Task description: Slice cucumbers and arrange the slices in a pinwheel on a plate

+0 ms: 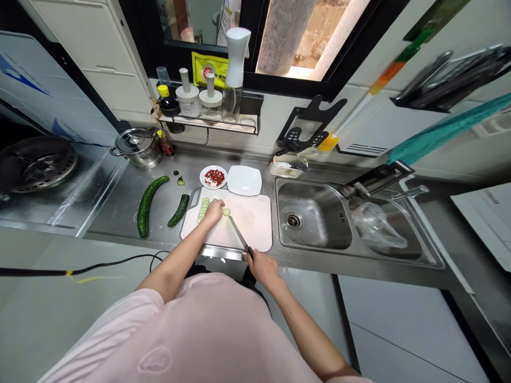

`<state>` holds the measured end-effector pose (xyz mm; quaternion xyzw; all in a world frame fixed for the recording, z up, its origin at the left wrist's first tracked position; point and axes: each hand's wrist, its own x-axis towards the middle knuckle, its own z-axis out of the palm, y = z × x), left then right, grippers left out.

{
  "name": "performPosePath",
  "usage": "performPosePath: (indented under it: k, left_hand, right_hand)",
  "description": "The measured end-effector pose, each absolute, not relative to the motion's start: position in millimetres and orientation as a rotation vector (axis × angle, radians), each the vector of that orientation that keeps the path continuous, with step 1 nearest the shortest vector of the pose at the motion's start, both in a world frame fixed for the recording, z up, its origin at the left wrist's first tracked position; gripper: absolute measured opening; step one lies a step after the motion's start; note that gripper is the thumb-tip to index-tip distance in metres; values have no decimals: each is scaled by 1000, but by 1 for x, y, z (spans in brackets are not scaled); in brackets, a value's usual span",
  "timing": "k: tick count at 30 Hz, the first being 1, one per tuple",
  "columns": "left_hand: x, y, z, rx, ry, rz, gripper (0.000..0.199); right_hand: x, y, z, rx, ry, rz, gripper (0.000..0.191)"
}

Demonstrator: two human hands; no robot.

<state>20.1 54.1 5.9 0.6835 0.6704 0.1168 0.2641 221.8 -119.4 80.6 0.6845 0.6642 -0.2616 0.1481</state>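
My right hand (263, 267) is closed around the black handle of a kitchen knife (239, 234). Its blade slants across a white cutting board (255, 213), with the tip beside a round cucumber slice (226, 212). Over the board, my left hand (214, 211) has its fingers bent together right next to that slice. What lies under those fingers is hidden. A row of overlapping cucumber slices (203, 209) rests to the left of my left hand. Left of the board lie a cut piece of cucumber (179, 210) and a long whole cucumber (150, 207).
Behind the board stand a plate of chopped red pieces (214, 177) and a white square plate (244, 180). A steel sink (315, 213) is on the right, a lidded pot (138, 148) at back left. Cucumber scraps (181, 181) lie near the plates. A shelf (223, 125) holds jars and bottles.
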Motion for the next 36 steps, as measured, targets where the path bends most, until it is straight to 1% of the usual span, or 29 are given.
performPosePath:
  k: [7, 11, 13, 20, 27, 36]
  left_hand:
    - [21, 43, -2, 1940, 1787, 383, 29]
    - [22, 33, -1, 1996, 1770, 422, 30]
    - [23, 29, 2, 2009, 1767, 413, 28]
    - [26, 30, 10, 1966, 1788, 409, 17]
    - [31, 28, 11, 1760, 1763, 533, 7]
    - [6, -11, 2, 1445, 1790, 781, 7]
  right_hand:
    - [230, -119, 79, 2027, 1898, -799, 44]
    - [233, -120, 72, 2201, 1892, -826, 53]
    - [233, -119, 67, 2286, 1890, -861, 54]
    - [235, -113, 57, 2450, 1870, -1037, 49]
    - [234, -113, 56, 2463, 1860, -1048, 46]
    - [229, -111, 61, 2419, 1853, -1074, 46]
